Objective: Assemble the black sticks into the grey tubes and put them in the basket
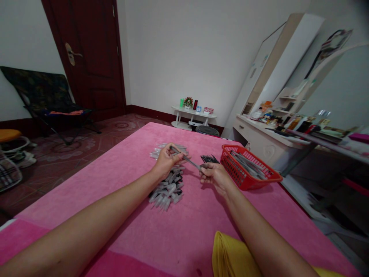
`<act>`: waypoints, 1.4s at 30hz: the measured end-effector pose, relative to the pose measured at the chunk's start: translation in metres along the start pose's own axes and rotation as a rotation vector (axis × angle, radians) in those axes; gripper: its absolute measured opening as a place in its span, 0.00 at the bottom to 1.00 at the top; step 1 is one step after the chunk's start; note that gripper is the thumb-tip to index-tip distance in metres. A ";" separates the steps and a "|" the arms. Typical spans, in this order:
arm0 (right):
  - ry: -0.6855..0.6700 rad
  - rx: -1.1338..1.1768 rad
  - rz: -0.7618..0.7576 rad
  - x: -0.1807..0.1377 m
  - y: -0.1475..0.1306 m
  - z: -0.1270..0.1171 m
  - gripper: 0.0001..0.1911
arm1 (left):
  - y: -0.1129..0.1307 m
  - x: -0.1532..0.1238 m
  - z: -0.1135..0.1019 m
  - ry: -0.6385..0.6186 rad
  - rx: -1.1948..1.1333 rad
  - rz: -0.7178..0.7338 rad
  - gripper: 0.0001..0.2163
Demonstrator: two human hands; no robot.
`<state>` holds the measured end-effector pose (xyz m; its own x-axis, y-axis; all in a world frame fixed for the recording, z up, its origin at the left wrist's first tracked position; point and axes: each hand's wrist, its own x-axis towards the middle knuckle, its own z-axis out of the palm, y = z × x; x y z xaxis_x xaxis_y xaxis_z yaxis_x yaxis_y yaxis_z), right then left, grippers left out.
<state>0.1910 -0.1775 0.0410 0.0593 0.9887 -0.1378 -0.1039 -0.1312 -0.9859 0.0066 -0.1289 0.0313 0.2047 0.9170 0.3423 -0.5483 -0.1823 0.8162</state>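
At the near edge, right of centre, a folded yellow cloth (232, 256) lies partly behind your right forearm; don't snag it with your elbow. Farther up the pink-covered tabletop (123, 165), the loose heap of clear-ended pieces (167, 194) sits below your left hand (173, 156), with more behind it. The slim grey stick (191, 162) is up between your hands, above the tabletop, slanting down to the right: left fingers grip the upper end, right hand (208, 173) pinches the lower. Can't make out the tip detail; too small and blurred. Looks thin, so I'd pinch lightly, hold both ends in one straight line, and avoid side load; it could flex or slip. Wrists clear of the heap, or pieces may scatter. Just beyond your right hand: a bunch of thin dark pieces (209, 158). Right of that, the red basket (234, 169) with long grey pieces (249, 165) inside; mind your right forearm near its wall. Far back, a low white stand (181, 125) against the wall.
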 end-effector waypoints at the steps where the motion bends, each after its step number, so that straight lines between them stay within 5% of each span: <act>1: -0.003 -0.011 -0.015 0.000 -0.001 0.000 0.09 | 0.000 0.000 0.001 -0.004 0.011 0.007 0.22; 11: -0.079 -0.641 -0.340 -0.010 -0.030 0.003 0.12 | -0.008 0.013 -0.019 -0.032 0.365 -0.030 0.19; 13: 0.044 -0.795 -0.408 -0.010 -0.044 -0.012 0.12 | -0.011 0.018 -0.029 -0.030 0.463 0.029 0.17; 16: 0.407 -1.046 -0.526 -0.011 -0.068 -0.051 0.14 | -0.014 0.027 -0.049 0.059 0.683 0.141 0.13; 19: 0.747 -1.253 -0.451 -0.015 -0.087 -0.096 0.17 | -0.016 0.034 -0.072 0.095 0.957 0.222 0.09; 22: 0.876 -1.399 -0.270 -0.021 -0.096 -0.130 0.19 | -0.016 0.035 -0.086 0.022 1.171 0.218 0.08; 26: 0.807 -1.460 0.010 -0.020 -0.094 -0.148 0.19 | -0.012 0.031 -0.087 -0.165 1.455 0.242 0.07; 30: 0.746 -1.476 0.123 -0.014 -0.088 -0.148 0.19 | -0.011 0.028 -0.083 -0.258 1.553 0.267 0.06; 37: 0.819 -1.507 -0.190 -0.012 -0.084 -0.123 0.20 | -0.015 0.031 -0.085 -0.297 1.577 0.268 0.07; 42: 0.385 -1.507 -0.342 -0.004 -0.062 -0.075 0.13 | -0.013 0.026 -0.077 -0.308 1.533 0.346 0.09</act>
<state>0.2717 -0.1790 0.0951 0.1339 0.9393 0.3159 0.9868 -0.0969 -0.1301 -0.0430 -0.0750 -0.0062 0.5016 0.6892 0.5228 0.6537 -0.6979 0.2927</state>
